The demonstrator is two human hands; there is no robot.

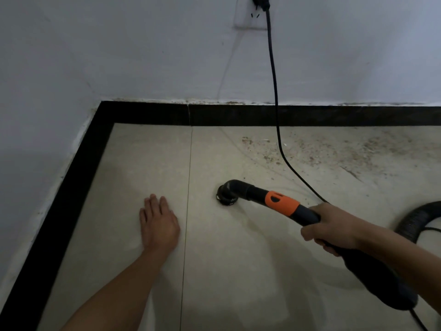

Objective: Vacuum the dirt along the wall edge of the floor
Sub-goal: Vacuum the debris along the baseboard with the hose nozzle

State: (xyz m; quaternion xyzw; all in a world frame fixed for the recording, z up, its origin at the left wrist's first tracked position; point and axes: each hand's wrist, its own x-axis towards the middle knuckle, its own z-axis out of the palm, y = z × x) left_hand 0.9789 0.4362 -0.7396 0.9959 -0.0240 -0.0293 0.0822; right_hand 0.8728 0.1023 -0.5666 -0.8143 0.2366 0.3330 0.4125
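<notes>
Black wand (pixel 248 191), one, in grip of right hand (pixel 334 225), left hand (pixel 158 223) flat on floor (pixel 238 271)

I count two hands on my feed, the left hand (pixel 159 223) and the right hand (pixel 334 226), and one vacuum wand (pixel 306 212) with a single round nozzle (pixel 226 195) and one orange collar (pixel 282 203). One ribbed hose (pixel 414 223) shows at the floor's right edge, one black cord (pixel 274 91) hangs from one plug (pixel 261 2) in one wall socket (pixel 248 19), and I make out two walls (pixel 358 56) meeting at one corner with two runs of black skirting (pixel 238 115). On the floor (pixel 143 168) I see two large tiles split by one joint line (pixel 189 163), and one scattered patch of dirt (pixel 322 151) along the far edge.
</notes>
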